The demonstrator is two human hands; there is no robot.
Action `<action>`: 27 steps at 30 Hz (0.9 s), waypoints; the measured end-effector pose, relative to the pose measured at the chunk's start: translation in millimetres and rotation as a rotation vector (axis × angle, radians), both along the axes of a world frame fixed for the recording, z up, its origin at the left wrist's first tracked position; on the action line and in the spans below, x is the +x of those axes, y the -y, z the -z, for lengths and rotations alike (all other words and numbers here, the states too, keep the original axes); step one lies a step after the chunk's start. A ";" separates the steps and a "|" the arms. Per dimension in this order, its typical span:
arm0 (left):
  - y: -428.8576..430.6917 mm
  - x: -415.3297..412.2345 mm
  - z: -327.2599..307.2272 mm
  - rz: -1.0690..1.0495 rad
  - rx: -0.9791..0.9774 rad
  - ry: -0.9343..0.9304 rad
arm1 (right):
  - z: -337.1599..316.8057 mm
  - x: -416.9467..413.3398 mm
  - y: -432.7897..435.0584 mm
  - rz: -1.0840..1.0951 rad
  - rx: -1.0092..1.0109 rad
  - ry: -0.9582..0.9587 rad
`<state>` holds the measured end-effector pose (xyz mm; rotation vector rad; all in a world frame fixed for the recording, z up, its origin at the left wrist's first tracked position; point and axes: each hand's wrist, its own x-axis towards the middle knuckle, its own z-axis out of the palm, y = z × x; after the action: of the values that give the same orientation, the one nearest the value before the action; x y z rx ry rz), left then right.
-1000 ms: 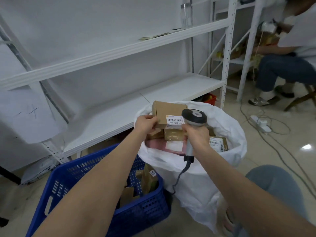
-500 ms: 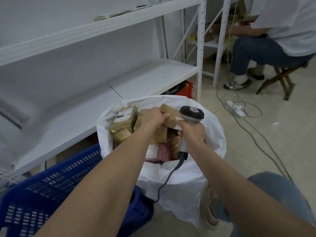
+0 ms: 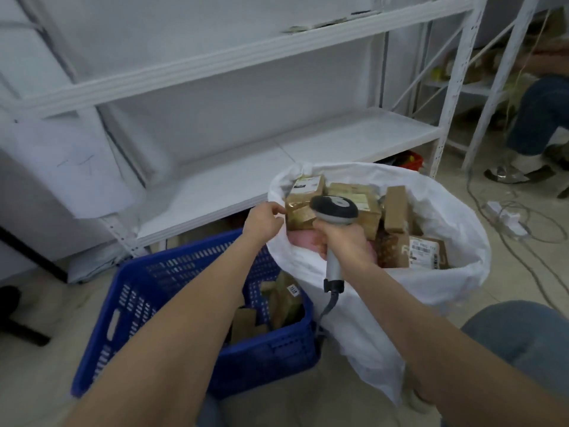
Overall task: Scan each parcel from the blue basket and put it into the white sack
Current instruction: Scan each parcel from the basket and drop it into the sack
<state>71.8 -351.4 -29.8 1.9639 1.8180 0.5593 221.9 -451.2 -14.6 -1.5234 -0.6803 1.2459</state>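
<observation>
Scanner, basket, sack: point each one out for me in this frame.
scanner (image 3: 334, 208): head view, dark top of its head.
basket (image 3: 268, 352): head view, near blue wall.
sack (image 3: 465, 241): head view, right side of its white rim.

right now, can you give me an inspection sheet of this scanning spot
surface: tiled floor under everything
job's things: blue basket holds a few parcels; white sack nearly full; scanner above the sack
clutter: red crate under the shelving
hands: left hand, fingers curled at the sack rim, grip unclear; right hand grips the scanner
cables: scanner cable hangs beside the sack; loose cables and power strip on the floor at right
surroundings: white shelving behind; another person seated far right
</observation>
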 end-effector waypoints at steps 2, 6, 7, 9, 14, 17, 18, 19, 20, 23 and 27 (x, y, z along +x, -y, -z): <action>11.6 -41.5 5.8 -0.047 -0.017 -0.024 | 8.4 -35.5 3.1 -0.116 -0.027 0.010; 24.4 -122.5 32.2 -0.160 -0.099 -0.037 | 40.6 -98.7 0.9 -0.308 -0.096 0.057; 26.0 -140.0 42.7 -0.190 -0.133 -0.030 | 50.4 -112.4 -2.4 -0.344 -0.121 0.060; 27.8 -170.5 67.8 -0.241 -0.207 -0.019 | 71.6 -138.0 -12.6 -0.401 -0.180 0.077; 16.7 -214.9 144.3 -0.291 -0.467 -0.005 | 130.8 -184.5 -56.2 -0.410 -0.326 0.108; 0.9 -225.3 191.2 -0.280 -0.637 -0.012 | 165.2 -202.0 -92.9 -0.364 -0.397 0.106; -5.6 -227.9 208.2 -0.282 -0.686 -0.002 | 176.7 -206.9 -106.2 -0.346 -0.423 0.105; -12.0 -230.2 226.5 -0.285 -0.727 0.001 | 188.4 -211.3 -118.4 -0.335 -0.451 0.102; -17.2 -232.4 244.5 -0.291 -0.757 0.002 | 199.6 -215.8 -129.7 -0.334 -0.490 0.094; -31.7 -233.7 302.9 -0.303 -0.834 -0.001 | 234.5 -227.9 -162.3 -0.340 -0.639 0.048; -41.2 -230.7 367.4 -0.376 -0.924 0.031 | 275.3 -235.1 -191.1 -0.356 -0.803 0.032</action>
<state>-158.9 -310.2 -397.2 1.0015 1.9283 -0.1615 -13.3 -260.1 -289.9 -2.1269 -0.5004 1.9125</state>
